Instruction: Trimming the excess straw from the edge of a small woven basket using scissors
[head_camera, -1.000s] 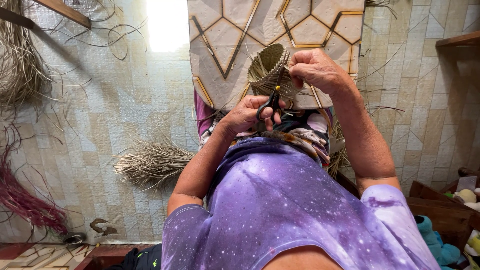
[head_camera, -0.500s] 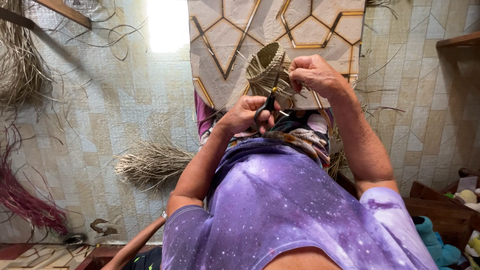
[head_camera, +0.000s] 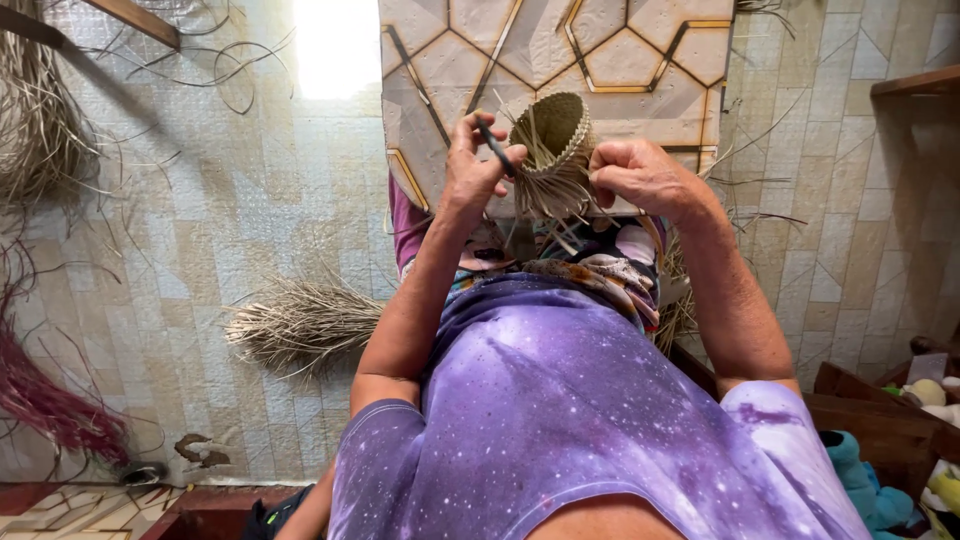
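Home craft corner, basket weaving being done on tiled floor (head_camera: 250, 230). Dried straw bundles (head_camera: 300, 322) being kept loose on tiles, more straw (head_camera: 35, 120) being piled at edge, red fibre bunch (head_camera: 45, 400) beside it. Small woven basket (head_camera: 553, 140) being worked. Soft toys (head_camera: 925, 400) being stored on wooden shelf (head_camera: 860, 410).

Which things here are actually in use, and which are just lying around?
In use: small woven basket, held by the right hand; scissors in the left hand.

Lying about: dried straw bundle, reddish fibres, soft toys.
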